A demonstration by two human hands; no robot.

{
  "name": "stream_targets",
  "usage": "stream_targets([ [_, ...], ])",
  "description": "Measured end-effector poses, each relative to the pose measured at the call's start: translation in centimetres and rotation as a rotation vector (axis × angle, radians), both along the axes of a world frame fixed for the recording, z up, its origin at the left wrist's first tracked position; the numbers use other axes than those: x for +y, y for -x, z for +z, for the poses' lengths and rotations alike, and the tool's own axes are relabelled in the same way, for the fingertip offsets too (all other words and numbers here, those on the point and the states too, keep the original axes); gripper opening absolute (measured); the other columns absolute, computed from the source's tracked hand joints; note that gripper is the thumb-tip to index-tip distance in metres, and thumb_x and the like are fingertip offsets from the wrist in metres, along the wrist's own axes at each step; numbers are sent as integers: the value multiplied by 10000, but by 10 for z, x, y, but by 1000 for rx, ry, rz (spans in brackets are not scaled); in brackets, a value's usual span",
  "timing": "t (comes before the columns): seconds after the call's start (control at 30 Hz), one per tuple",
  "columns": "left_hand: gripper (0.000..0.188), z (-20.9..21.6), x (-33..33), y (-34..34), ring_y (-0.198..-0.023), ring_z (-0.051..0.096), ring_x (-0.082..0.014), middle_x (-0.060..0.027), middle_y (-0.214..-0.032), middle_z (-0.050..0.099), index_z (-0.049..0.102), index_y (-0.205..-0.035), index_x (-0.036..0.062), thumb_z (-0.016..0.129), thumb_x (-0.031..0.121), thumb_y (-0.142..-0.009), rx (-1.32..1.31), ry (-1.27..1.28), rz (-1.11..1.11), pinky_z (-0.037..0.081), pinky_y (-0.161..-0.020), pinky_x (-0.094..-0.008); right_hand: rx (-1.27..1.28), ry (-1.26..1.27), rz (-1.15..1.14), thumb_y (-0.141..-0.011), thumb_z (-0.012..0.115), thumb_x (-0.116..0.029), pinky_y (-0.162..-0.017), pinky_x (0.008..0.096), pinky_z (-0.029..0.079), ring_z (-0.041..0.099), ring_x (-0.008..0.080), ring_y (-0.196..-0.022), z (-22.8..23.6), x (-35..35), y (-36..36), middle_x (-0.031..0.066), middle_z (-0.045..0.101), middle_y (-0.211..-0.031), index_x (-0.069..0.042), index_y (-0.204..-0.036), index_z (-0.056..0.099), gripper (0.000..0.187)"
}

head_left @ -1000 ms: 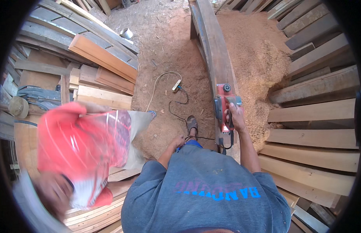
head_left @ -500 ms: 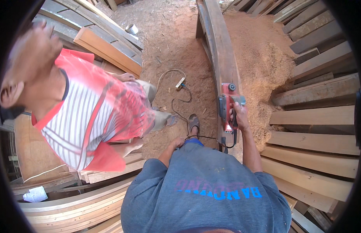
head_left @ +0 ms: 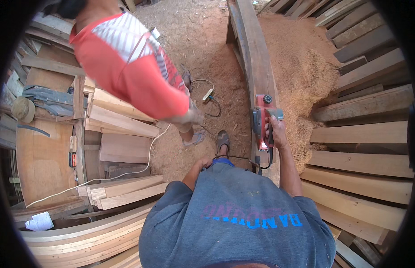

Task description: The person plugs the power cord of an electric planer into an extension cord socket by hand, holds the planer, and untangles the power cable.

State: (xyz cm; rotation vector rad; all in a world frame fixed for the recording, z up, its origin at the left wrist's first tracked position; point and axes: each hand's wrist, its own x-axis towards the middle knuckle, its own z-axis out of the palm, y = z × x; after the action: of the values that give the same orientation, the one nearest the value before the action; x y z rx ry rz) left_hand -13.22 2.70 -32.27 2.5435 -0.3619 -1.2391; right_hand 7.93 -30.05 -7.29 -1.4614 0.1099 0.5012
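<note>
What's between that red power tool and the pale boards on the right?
In the head view, the right hand grips the red power tool; from there to the pale boards, loose sawdust covers the ground.

Worktop (head_left: 234, 21): one, wooden, narrow, running away ahead of me. Thereon: one long brown board (head_left: 258, 58), bearing at its near end one red power tool (head_left: 261, 117) (my right fingers (head_left: 275, 123) around its handle). Floor (head_left: 234, 96): brown, strewn with wood chips. Thereon: one pale power strip (head_left: 208, 94), its dark cable (head_left: 220, 110), my sandalled foot (head_left: 222, 137); sawdust (head_left: 301, 76), heaped right of the worktop.
</note>
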Motion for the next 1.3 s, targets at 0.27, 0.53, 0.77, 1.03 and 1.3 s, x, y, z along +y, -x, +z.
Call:
stream_targets([
  [0.27, 244, -78, 58, 55, -671, 659, -242, -141, -749, 667, 639, -788, 60, 515, 190, -953, 283, 453, 985, 499, -549, -391, -6, -28, 54, -983, 526, -469, -444, 228, 443, 538, 66, -493, -2, 23, -1, -20, 593, -691, -75, -1006, 599, 401],
  [0.53, 208, 11, 12, 26, -724, 667, -344, -256, -977, 633, 526, -1063, -20, 378, 98, -977, 385, 535, 1654, 590, -577, -467, 0, -33, 4, -987, 517, -472, -449, 224, 442, 538, 63, -510, -3, 0, 2, -24, 586, -700, -64, -1011, 602, 417],
  [0.77, 253, 24, 9, 25, -697, 680, -361, -253, -897, 649, 543, -1029, -71, 454, 82, -849, 376, 617, 1750, 579, -564, -455, 23, -34, -3, -988, 519, -466, -448, 226, 443, 531, 64, -511, -1, 0, 1, -18, 581, -699, -63, -1016, 603, 413],
  [1.03, 173, 32, 2, 10, -581, 627, -279, -184, -800, 660, 622, -808, -37, 515, 92, -765, 435, 505, 1558, 521, -501, -395, 20, -38, -15, -985, 527, -466, -440, 230, 448, 533, 69, -501, -4, -2, 1, -21, 564, -687, -53, -1004, 595, 419],
  [1.3, 84, -13, 36, 26, -512, 527, -190, -83, -665, 578, 577, -743, 43, 542, 88, -805, 195, 527, 1339, 420, -432, -354, 37, -34, 1, -983, 533, -459, -449, 237, 447, 537, 79, -502, -5, 1, 1, -16, 574, -681, -90, -980, 586, 372],
])
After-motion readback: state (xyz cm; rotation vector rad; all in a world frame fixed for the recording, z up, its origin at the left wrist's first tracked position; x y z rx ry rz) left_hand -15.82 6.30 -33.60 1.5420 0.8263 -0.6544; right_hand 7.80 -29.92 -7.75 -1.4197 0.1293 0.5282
